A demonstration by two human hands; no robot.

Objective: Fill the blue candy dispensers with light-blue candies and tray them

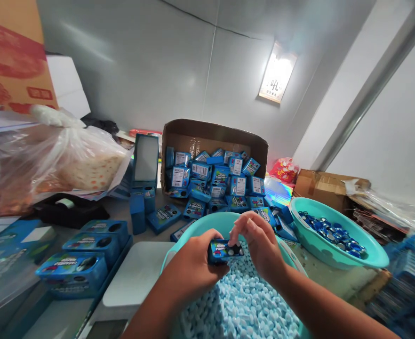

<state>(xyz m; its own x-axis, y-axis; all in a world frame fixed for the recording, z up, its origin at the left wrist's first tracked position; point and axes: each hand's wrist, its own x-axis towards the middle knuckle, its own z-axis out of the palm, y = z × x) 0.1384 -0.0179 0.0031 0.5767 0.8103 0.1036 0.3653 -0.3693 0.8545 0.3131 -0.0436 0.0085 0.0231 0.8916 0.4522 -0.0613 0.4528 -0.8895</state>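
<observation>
My left hand (pixel 196 256) is closed around a small blue candy box (pixel 219 249), holding it above a turquoise basin (pixel 193 227). Pale blue candies (pixel 253 296) fill the basin. A few pale candies show at the round opening in the box's top. My right hand (pixel 259 238) is bent over that opening, fingers curled together and a fingertip touching the box. Whatever lies between those fingertips is too hidden to make out.
Behind the basin, a cardboard carton (pixel 214 129) spills blue boxes onto the table. At right stands a turquoise bowl (pixel 377 256) of blue metallic pieces. A white scale (pixel 137 273) and a tray holding blue boxes (pixel 75 270) are at left, beside a tape dispenser (pixel 69 209).
</observation>
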